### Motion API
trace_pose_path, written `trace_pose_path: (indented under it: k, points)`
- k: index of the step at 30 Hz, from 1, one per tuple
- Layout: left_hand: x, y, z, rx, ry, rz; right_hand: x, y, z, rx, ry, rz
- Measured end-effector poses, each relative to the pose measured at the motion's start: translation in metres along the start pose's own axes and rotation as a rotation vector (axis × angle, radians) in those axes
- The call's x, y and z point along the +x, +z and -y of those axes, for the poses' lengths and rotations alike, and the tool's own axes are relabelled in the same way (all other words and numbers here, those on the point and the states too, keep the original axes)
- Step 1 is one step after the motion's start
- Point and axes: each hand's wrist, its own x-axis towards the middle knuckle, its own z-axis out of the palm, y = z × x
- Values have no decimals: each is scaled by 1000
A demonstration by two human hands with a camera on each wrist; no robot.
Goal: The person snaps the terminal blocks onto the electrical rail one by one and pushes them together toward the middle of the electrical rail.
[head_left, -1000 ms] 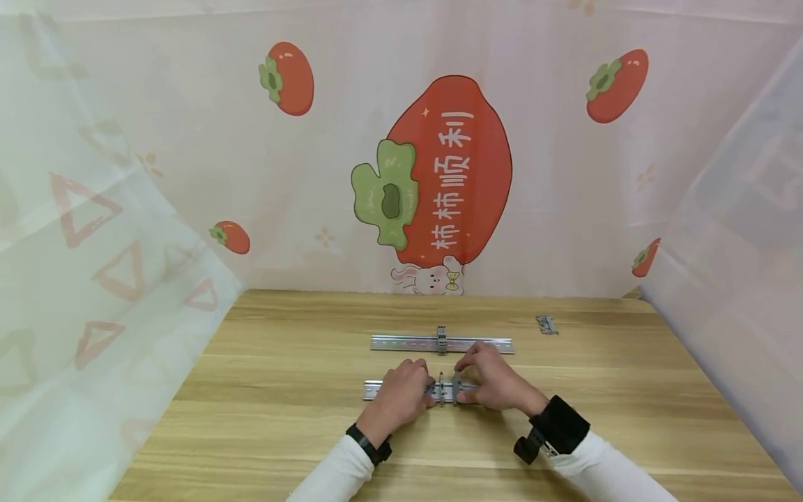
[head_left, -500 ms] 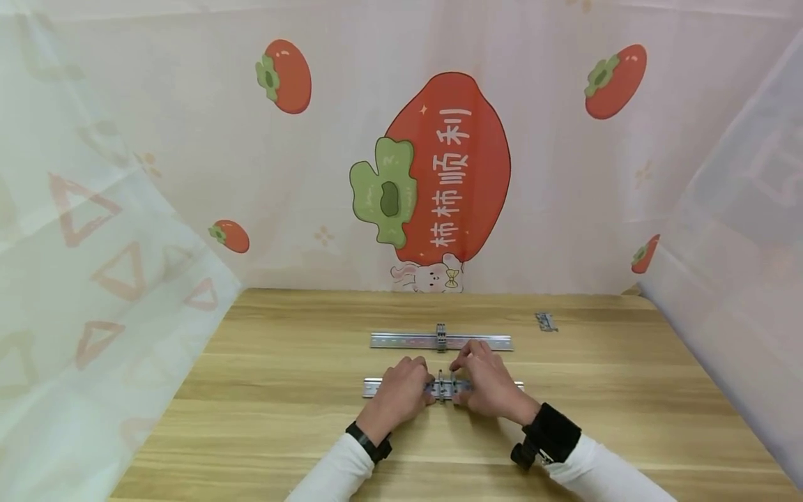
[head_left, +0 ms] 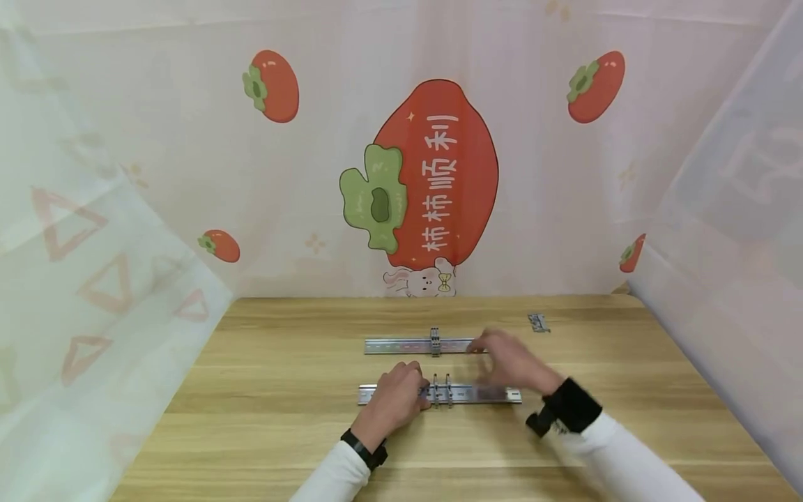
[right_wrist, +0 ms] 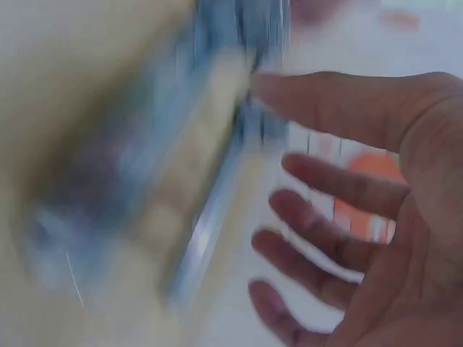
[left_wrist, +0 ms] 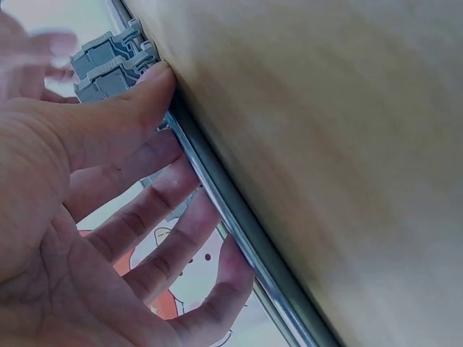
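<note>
My left hand (head_left: pixel 395 397) grips the near metal DIN rail (head_left: pixel 467 394) left of its middle. In the left wrist view its thumb lies along the near side by two grey terminal blocks (left_wrist: pixel 108 69), with the other fingers curled at the far side. Those thin blocks (head_left: pixel 448 390) stand upright across the rail, a small gap apart, just right of the left hand. My right hand (head_left: pixel 511 359) is raised above and between the two rails, blurred by motion. In the right wrist view its fingers are spread, with nothing between them.
Behind lies a second DIN rail (head_left: pixel 395 346), parallel to the first, with grey terminal blocks (head_left: pixel 435 341) clustered at its middle. A loose grey terminal block (head_left: pixel 538 323) lies at the back right of the wooden table (head_left: pixel 282 390). A printed curtain (head_left: pixel 314 174) closes off the back and sides.
My right hand has let go of the right-hand terminal block and moved up and to the right. That block now stands by itself on the near rail. The left hand keeps its place.
</note>
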Motion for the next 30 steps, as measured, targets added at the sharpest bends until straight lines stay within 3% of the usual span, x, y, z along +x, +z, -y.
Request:
trace_pose_path:
  k: [6,10,18,24,30]
  points:
    - [-2,-1,1,-22,-16,-2,19,-47,-75,-269,63,53]
    - [-3,1,2,-20,-19,-5,24,-60,-100,-304,96,126]
    - [-2,2,2,-1,-1,-11,37,-67,-118,-302,185,260]
    - [-2,0,0,8,-1,-12,42,-66,-127,-326,206,274]
    - [-2,-1,0,4,3,-25,44,-64,-132,-294,174,255]
